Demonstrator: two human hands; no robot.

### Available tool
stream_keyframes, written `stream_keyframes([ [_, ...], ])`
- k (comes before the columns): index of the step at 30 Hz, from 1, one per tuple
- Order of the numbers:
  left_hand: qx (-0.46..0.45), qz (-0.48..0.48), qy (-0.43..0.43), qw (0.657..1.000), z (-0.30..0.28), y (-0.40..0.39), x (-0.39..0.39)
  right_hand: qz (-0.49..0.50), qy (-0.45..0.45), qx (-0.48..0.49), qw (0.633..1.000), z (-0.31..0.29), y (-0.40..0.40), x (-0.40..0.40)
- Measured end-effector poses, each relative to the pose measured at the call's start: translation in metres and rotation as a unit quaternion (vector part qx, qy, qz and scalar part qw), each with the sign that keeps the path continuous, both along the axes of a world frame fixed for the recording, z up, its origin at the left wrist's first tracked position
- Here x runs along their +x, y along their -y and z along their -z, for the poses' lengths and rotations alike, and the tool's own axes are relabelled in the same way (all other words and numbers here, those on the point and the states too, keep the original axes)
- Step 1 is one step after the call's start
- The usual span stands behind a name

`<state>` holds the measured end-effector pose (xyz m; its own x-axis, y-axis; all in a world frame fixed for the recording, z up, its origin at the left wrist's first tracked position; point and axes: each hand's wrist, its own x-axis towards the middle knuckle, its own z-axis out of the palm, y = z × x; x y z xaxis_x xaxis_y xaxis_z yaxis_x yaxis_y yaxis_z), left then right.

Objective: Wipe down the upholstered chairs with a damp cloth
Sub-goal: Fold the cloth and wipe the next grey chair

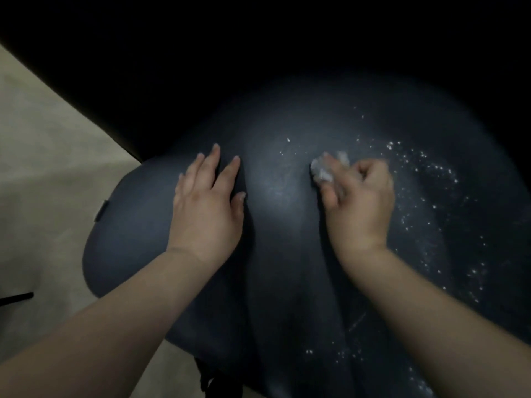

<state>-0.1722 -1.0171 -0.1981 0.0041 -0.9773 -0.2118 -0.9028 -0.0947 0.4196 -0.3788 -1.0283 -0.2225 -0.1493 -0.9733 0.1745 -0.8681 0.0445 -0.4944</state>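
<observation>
A dark navy upholstered chair seat (281,231) fills the middle of the view. My left hand (207,205) lies flat on its left part with the fingers spread and straight. My right hand (359,202) grips a small crumpled white cloth (323,170) and presses it against the seat near the centre. The cloth shows only at the fingertips; the rest is hidden in the hand. Small white specks (425,173) are scattered over the right side of the seat.
Pale floor (43,182) lies to the left of the seat. A thin dark bar (15,298) shows at the left edge. Everything beyond the seat's far edge is black and unlit.
</observation>
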Motion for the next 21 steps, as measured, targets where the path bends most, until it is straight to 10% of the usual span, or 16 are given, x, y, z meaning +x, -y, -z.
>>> stream_keyframes([
  [6, 0.015, -0.020, -0.021, 0.999, -0.001, 0.015, -0.004, -0.216, -0.027, 0.011, 0.976, -0.004, 0.016, 0.045],
  [14, 0.015, -0.002, -0.021, 1.000, -0.005, 0.022, -0.004, 0.026, -0.001, 0.014, 1.000, -0.004, 0.042, 0.014],
  [21, 0.026, 0.008, -0.031, 0.999, -0.004, 0.036, -0.030, -0.108, -0.047, 0.012, 0.993, 0.001, 0.060, 0.015],
])
